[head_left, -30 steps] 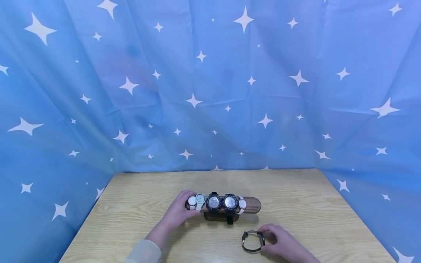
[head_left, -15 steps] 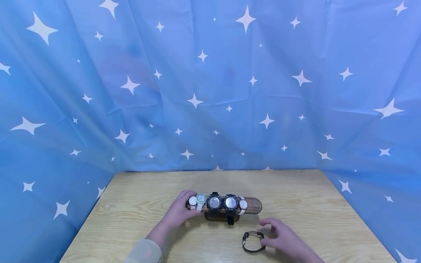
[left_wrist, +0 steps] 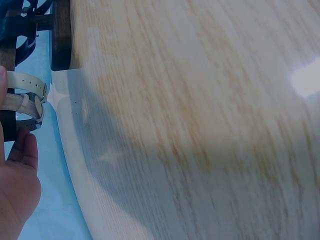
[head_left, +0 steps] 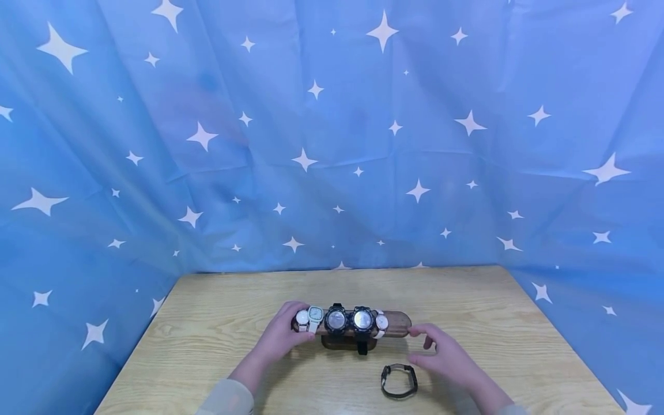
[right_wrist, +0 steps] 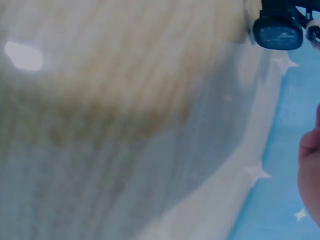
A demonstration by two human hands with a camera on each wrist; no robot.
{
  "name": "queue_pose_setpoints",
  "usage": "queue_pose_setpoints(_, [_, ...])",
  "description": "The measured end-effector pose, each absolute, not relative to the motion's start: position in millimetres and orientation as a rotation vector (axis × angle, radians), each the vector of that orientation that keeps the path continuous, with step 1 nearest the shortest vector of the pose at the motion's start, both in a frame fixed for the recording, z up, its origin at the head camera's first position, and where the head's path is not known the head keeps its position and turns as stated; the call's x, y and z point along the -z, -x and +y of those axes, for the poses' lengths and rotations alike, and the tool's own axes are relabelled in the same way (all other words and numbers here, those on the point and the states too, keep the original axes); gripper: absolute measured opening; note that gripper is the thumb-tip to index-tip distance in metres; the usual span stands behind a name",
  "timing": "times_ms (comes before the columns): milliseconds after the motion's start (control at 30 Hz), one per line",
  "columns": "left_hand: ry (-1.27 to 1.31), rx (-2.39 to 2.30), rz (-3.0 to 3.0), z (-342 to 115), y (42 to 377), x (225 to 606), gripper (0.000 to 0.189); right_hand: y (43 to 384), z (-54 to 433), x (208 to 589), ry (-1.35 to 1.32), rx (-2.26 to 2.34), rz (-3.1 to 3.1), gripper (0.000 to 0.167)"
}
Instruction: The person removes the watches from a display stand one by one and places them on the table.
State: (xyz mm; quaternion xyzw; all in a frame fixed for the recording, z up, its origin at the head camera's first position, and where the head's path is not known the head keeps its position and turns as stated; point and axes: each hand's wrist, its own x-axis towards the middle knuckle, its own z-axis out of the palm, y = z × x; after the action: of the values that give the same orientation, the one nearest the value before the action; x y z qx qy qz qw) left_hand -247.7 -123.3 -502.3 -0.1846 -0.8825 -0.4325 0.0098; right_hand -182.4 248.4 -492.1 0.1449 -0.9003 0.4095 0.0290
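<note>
A dark wooden watch stand (head_left: 399, 324) holds several watches in a row. My left hand (head_left: 277, 337) grips its left end, thumb in front and fingers behind, beside a round white watch (head_left: 302, 317) and a square pale-green watch (head_left: 314, 313). Two chunky black watches (head_left: 336, 319) occupy the middle, with a small white-strapped watch (head_left: 381, 322) to their right. My right hand (head_left: 443, 357) holds nothing; its fingers are loosely bent, with the index fingertip right at the stand's right end. Below its thumb, a dark looped watch (head_left: 399, 395) lies on the table.
The stand's base (head_left: 342, 342) rests on the light wooden table (head_left: 233, 294). A blue curtain (head_left: 332, 144) with white stars closes off the back and both sides. One black strap (head_left: 362, 347) hangs down in front of the base.
My right hand has let go of the dark watch, leaving it on the table, and moved up to the stand's right end. My left hand keeps its place.
</note>
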Motion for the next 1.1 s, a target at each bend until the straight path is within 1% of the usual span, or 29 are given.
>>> queue_pose_setpoints(200, [0.571,1.351,-2.76,-124.3,248.0,502.6,0.062,188.9,247.3,484.7,-0.475,-1.279,-2.771,0.049])
queue_pose_setpoints(533, [0.593,1.353,-2.745,-124.2,248.6,503.1,0.061,200.3,242.3,473.6,-0.564,-1.248,-2.756,0.054])
queue_pose_setpoints(667, [0.59,1.354,-2.745,-124.4,248.1,502.7,0.061,204.1,238.8,471.3,-0.573,-1.232,-2.756,0.056])
queue_pose_setpoints(967, [0.58,1.353,-2.748,-123.8,248.1,503.7,0.061,210.2,232.8,469.2,-0.598,-1.201,-2.779,0.055])
queue_pose_setpoints(1100, [0.574,1.358,-2.754,-123.9,247.6,503.3,0.062,212.8,229.5,469.0,-0.603,-1.153,-2.791,0.057])
